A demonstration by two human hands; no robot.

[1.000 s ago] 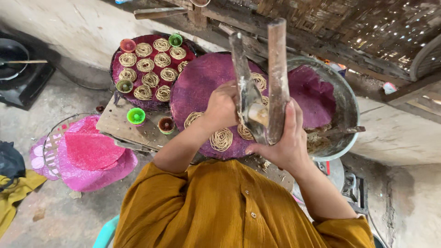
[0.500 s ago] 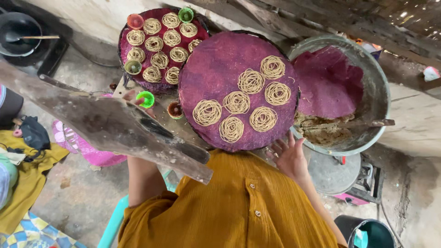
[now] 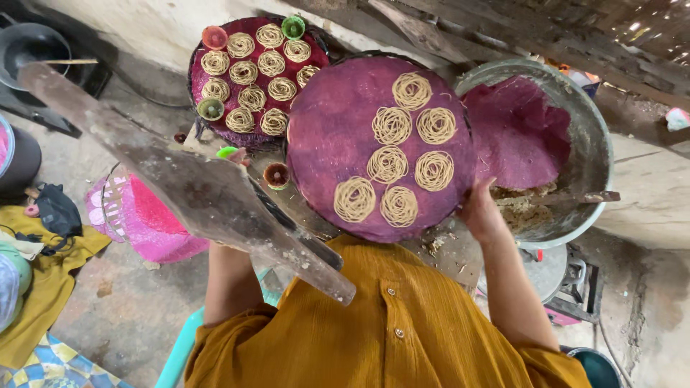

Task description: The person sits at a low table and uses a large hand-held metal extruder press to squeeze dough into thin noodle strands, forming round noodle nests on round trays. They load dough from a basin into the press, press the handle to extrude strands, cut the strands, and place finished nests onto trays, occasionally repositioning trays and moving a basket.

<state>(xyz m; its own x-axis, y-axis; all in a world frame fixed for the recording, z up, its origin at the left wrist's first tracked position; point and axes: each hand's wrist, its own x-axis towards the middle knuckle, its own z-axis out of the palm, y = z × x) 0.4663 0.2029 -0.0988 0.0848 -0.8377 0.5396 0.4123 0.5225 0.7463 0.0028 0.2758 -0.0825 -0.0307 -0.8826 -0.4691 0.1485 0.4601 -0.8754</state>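
Note:
A round purple woven tray (image 3: 323, 122) lies in front of me with several coils of pale noodle strands (image 3: 388, 165) on its right half. My right hand (image 3: 480, 213) grips the tray's near right rim. A long, worn wooden press (image 3: 194, 187) slants from the upper left down to my chest. My left hand (image 3: 240, 157) holds it from underneath and is mostly hidden behind it, with only the fingertips showing.
A second purple tray (image 3: 200, 80), full of coils and small cups, sits behind. At the right, a metal basin (image 3: 598, 144) holds a purple cloth (image 3: 517, 129) and dough (image 3: 521, 208). A pink basket (image 3: 144, 215), yellow cloth (image 3: 43, 273) and black pan (image 3: 29, 43) lie left.
Both hands were squeezing the press upright over the tray. The press has swung away to the left in my left hand, and my right hand has dropped to the tray's rim.

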